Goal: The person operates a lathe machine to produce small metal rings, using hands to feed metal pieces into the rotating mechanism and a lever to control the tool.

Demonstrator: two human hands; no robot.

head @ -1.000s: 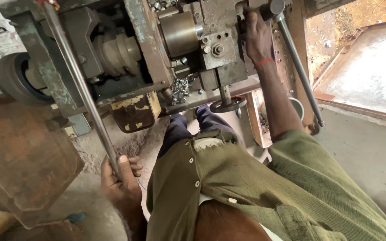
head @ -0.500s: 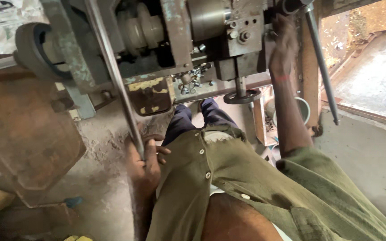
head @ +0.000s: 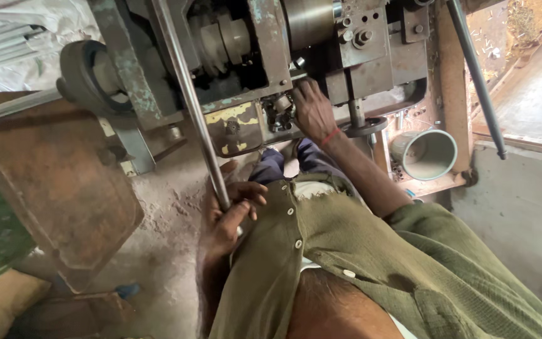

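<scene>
Dusty concrete flooring (head: pixel 158 251) is spreading under an old workshop machine (head: pixel 321 69), with a rusty sheet-metal panel (head: pixel 51 194) leaning at the left. Greasy and chipped, the machine is filling the top of the view, its steel cylinder (head: pixel 308 22) sitting beside a bolted block (head: pixel 362 37). A dark flywheel (head: pixel 86 78) is hanging off its left side. One long steel rod (head: pixel 189 100) is slanting down from the machine's frame, and the left hand (head: pixel 227 216) is wrapping closed around its lower end, just beside the olive shirt (head: pixel 359 263). At the right, a thinner lever bar (head: pixel 475 78) is standing free, untouched. Below it a grey pipe section (head: pixel 425 154) is lying on the orange shelf. The right hand (head: pixel 312 110), wearing a red wrist thread (head: pixel 329 137), is reaching into the small fittings under the cylinder.

Fingers that deep among the metal parts could be getting pinched if the rod moves the mechanism, and the loose shirt front is hanging close to it. Whether the right hand is pinching something or only touching is hard to tell, since its fingertips are hidden among the parts. Both rod tops are being cut off by the frame edge.
</scene>
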